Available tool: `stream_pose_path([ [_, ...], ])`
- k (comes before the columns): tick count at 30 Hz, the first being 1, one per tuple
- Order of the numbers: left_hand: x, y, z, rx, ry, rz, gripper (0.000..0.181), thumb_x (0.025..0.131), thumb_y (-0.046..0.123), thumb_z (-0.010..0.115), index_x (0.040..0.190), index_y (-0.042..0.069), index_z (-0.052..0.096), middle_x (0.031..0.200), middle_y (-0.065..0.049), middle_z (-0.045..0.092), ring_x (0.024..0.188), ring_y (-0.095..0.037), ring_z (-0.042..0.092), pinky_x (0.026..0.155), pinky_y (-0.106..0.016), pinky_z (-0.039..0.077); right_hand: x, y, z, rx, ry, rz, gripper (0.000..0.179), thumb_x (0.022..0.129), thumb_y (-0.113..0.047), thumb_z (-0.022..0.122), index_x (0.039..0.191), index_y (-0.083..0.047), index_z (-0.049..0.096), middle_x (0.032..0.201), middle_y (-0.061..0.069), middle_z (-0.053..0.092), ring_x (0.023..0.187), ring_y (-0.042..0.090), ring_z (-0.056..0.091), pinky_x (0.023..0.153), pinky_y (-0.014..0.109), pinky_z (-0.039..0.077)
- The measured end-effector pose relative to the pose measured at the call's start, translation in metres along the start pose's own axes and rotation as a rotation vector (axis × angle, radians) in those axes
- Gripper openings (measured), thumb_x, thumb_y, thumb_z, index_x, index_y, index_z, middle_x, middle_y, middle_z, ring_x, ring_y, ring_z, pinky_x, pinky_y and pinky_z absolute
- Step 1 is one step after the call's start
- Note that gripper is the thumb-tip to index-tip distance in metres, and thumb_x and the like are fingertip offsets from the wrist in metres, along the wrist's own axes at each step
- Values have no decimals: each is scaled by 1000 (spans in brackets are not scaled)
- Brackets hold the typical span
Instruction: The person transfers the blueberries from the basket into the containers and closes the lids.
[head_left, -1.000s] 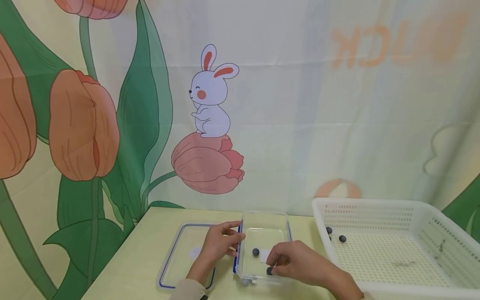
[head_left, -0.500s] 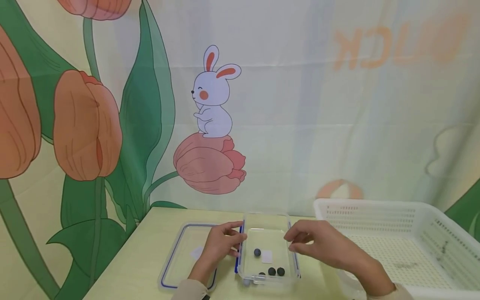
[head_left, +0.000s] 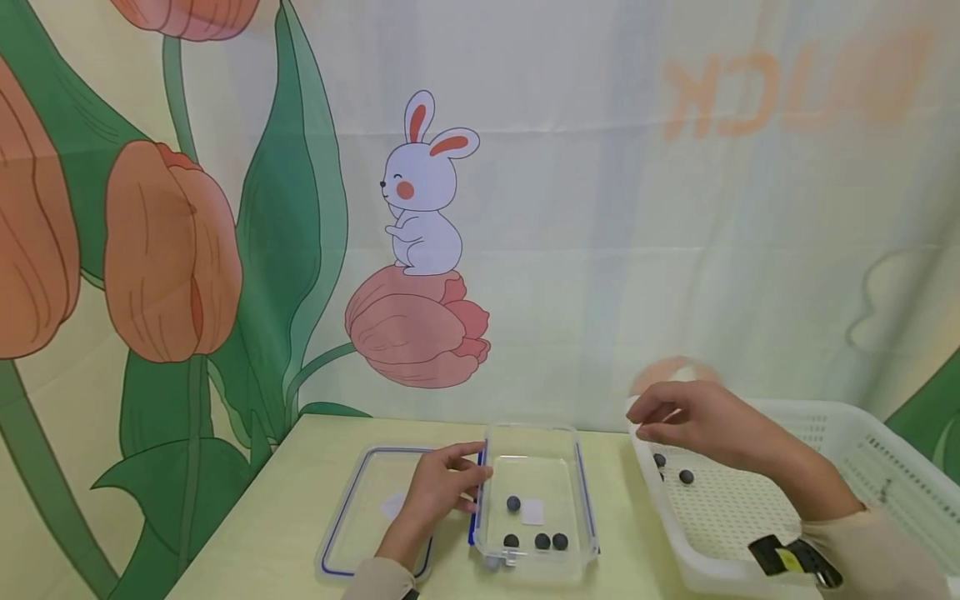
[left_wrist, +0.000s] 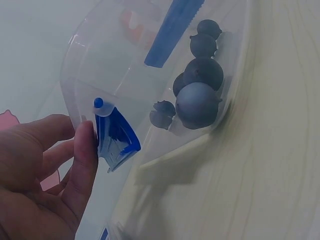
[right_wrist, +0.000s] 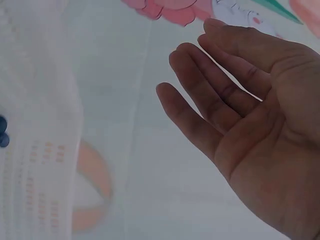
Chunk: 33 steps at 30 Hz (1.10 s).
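Observation:
My left hand [head_left: 441,490] grips the left wall of a clear plastic food container [head_left: 543,477], its thumb over the rim beside a blue clip [left_wrist: 116,135]. Inside the container lie several dark blueberries: one blueberry [head_left: 513,503] near the middle, the others, such as this blueberry [head_left: 560,542], in a row along the near wall. A small white square [head_left: 532,512] shows at the container's floor. My right hand [head_left: 697,421] hovers over the left wall of a white plastic basket [head_left: 795,575]. Its fingers are loosely bent and hold nothing, as the right wrist view shows.
The container's clear lid [head_left: 352,533] with a blue seal lies left of it on the pale yellow table [head_left: 255,533]. A few blueberries, among them this blueberry [head_left: 686,477], lie in the basket's left part. A printed curtain [head_left: 555,250] hangs behind.
My right hand has let go of a blueberry at the container's near side and moved up and right to the basket. The left hand has stayed on the container.

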<state>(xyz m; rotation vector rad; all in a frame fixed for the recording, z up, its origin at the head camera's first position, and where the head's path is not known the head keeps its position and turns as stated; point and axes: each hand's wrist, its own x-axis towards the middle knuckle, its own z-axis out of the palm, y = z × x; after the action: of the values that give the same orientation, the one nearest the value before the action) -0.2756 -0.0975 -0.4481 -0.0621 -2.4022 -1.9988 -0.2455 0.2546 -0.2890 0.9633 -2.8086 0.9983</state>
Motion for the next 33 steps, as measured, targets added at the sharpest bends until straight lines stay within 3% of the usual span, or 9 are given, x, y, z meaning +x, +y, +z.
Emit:
stream_pose_path([
  [6,0,0,0,6,4,-5,48,92,10,83,139,5,70,98,-10,65,72,-17,69,58,-30,64,0,28,-11,-71,37,38,15,100,-20,77,114,-14,76,107,-6,72,98,13,69,85,32,61],
  [16,0,0,-1,2,-2,-1,48,93,10,83,139,6,70,98,-10,66,72,-17,69,58,-30,64,0,72,-12,-30,61,95,14,101,-16,75,113,-10,77,108,-1,75,98,17,70,81,30,59],
  [29,-2,3,0,-8,-8,0,48,93,9,83,139,5,70,99,-11,66,72,-17,69,57,-30,64,2,135,0,98,-49,208,13,99,-7,74,109,2,74,104,9,74,92,23,67,75,33,60],
  [33,-2,4,0,-10,-6,1,49,92,9,83,139,4,70,99,-11,65,72,-17,69,56,-31,64,2,149,4,79,-82,245,12,98,-6,74,107,2,73,99,6,73,85,24,64,71,36,58],
])
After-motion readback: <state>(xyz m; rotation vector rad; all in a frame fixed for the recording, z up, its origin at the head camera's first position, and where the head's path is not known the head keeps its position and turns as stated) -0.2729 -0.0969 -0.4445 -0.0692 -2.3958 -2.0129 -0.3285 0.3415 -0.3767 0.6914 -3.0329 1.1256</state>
